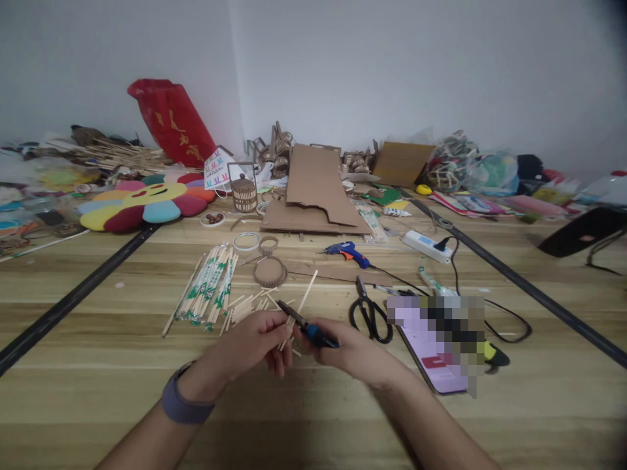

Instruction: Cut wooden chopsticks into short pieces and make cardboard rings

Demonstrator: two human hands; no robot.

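Observation:
My left hand (267, 339), with a purple band on its wrist, is closed round several thin wooden sticks (307, 294) near the middle of the table. My right hand (337, 346) grips a black and blue cutting tool (316, 333), whose dark jaws reach over to the sticks beside my left fingers. Several short sticks (242, 308) lie on the wood just beyond my left hand. Behind them rests a round cardboard piece with a stick rim (270, 271).
Wrapped stick bundles (208, 287) lie at the left. Black scissors (369, 313), a blue glue gun (347, 253), a power strip (427, 247) and a partly blurred phone (426, 356) are to the right. Cardboard (316, 183) and a flower cushion (147, 202) stand farther back.

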